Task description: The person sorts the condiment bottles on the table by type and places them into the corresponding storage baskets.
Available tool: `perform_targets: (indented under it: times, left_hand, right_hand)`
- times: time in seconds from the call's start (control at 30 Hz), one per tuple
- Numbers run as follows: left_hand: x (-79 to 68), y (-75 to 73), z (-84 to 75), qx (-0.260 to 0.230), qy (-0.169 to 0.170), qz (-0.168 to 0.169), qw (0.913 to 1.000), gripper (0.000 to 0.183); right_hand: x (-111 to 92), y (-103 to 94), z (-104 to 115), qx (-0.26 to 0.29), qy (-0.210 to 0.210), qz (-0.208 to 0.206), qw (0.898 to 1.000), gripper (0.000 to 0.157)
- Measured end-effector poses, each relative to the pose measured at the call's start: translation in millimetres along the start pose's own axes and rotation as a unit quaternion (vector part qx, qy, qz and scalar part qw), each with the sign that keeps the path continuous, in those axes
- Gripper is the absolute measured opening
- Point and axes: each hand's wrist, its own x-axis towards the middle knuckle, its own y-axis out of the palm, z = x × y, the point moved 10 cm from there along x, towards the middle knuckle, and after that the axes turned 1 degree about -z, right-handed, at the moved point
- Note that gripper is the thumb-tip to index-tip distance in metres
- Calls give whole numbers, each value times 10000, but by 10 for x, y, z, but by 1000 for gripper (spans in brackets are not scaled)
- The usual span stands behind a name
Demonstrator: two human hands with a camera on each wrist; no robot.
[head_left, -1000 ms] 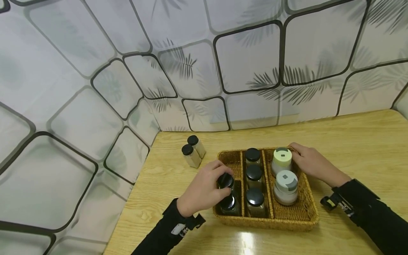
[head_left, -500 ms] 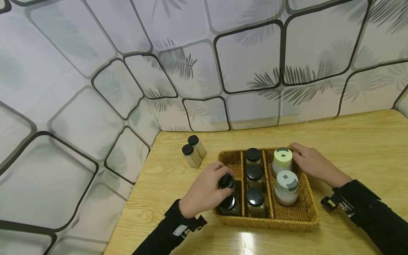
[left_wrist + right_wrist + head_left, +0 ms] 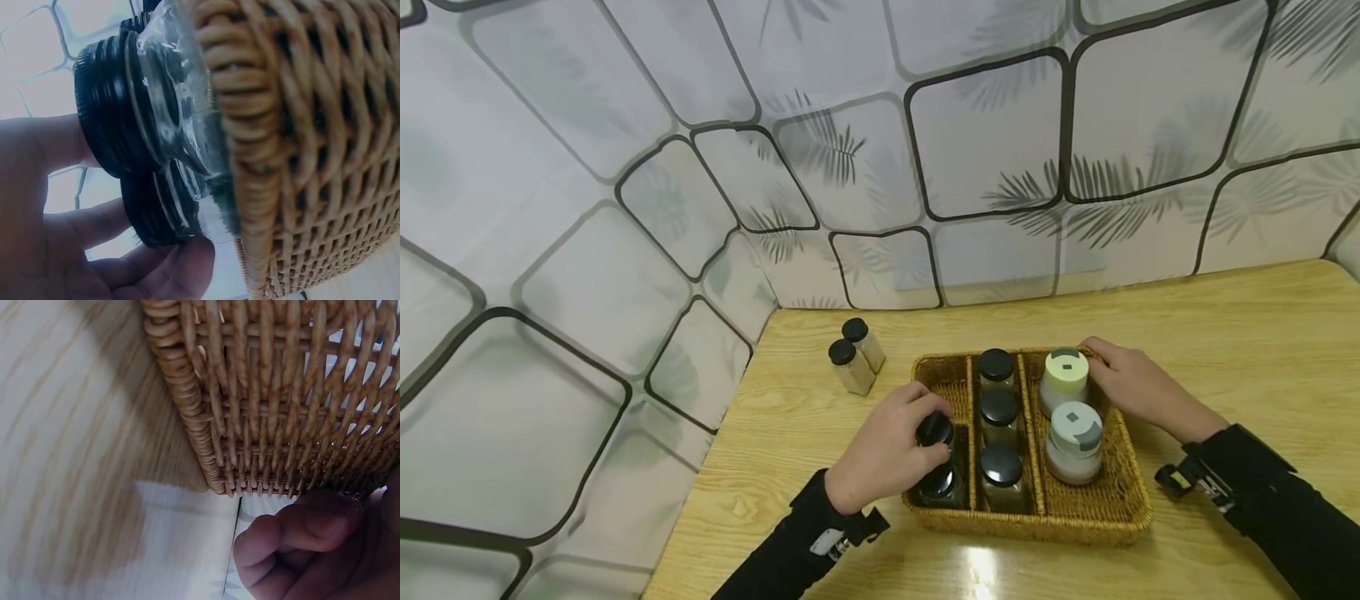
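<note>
My left hand reaches over the left side of a woven wicker basket and grips the black lid of a glass jar standing in the left compartment. Just in front of it stands a second black-lidded jar, near the thumb. In the left wrist view, fingers curl around the lid of the farther jar, while the nearer jar partly covers it. At the basket's far right corner, my right hand holds the rim. Its curled fingers show against the wicker in the right wrist view.
Several black-lidded jars line the middle compartment. The right one holds a green-lidded jar and a white-lidded jar. Two small black-capped shakers stand on the wooden table, left of the basket. A patterned wall covering borders the table.
My left hand has shifted very slightly right, along with the lid it grips. My right hand stays on the basket's corner.
</note>
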Motion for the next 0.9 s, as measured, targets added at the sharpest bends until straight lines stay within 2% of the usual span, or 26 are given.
perform_targets:
  times: [0.37, 0.7, 0.9]
  left_hand:
    - [7, 60, 11, 114, -21, 270, 9996, 30]
    - [-7, 22, -8, 3, 36, 102, 9999, 29]
    - [-10, 22, -19, 154, 120, 5, 9998, 26]
  right_hand:
    - [2, 14, -32, 23, 47, 22, 10000, 36]
    - [2, 3, 4, -17, -150, -100, 9998, 33]
    - [5, 5, -3, -38, -130, -96, 9999, 33]
